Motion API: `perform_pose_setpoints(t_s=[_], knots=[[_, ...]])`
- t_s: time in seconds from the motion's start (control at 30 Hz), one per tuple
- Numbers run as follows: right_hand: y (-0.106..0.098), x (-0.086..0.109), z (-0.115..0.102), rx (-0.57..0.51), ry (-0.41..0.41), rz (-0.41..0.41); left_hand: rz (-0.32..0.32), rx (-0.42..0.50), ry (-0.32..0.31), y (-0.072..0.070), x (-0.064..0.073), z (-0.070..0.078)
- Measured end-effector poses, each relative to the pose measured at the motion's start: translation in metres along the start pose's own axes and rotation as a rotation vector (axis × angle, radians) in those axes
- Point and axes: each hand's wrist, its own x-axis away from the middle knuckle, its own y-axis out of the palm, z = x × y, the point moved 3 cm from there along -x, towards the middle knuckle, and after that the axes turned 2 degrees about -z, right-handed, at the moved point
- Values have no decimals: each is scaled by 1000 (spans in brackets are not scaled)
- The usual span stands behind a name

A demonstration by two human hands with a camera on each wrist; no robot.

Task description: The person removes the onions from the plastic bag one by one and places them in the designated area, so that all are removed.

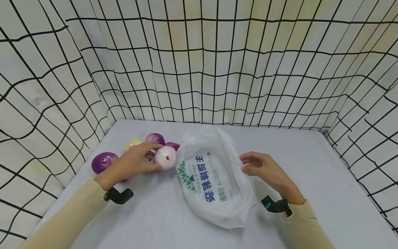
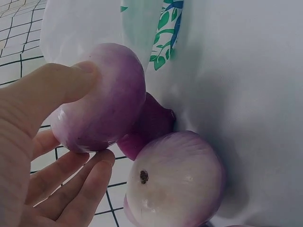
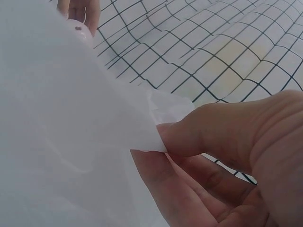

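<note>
In the head view my left hand grips a pale purple-white onion just left of the plastic bag. The left wrist view shows thumb and fingers around that onion, with a second pale onion and a darker purple one close beside it. My right hand pinches the right edge of the white plastic bag, which carries blue and green print. Thumb and forefinger hold the bag's thin rim in the right wrist view. The bag's mouth is partly spread.
Behind the left hand sit a purple onion and a yellowish one. Another purple onion lies farther left, near the table's left edge. A black grid net over white sheeting borders the white table at the back and sides.
</note>
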Motion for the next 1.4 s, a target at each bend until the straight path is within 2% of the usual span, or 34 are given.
perform_pose_setpoints(t_s=[0.23,0.5,0.8,1.13,1.4], knots=[[-1,-3,-3,26,-8,2,-18,-99,-3,1,2,4],[-2,-3,-9,15,-26,-6,-56,-155,12,7,3,7],[-2,-6,-5,2,2,5,-53,-228,88,15,2,7],[-4,-2,-2,-4,18,21,-50,-225,77,19,3,6],[0,4,11,-45,34,26,-53,-155,52,22,9,-5]])
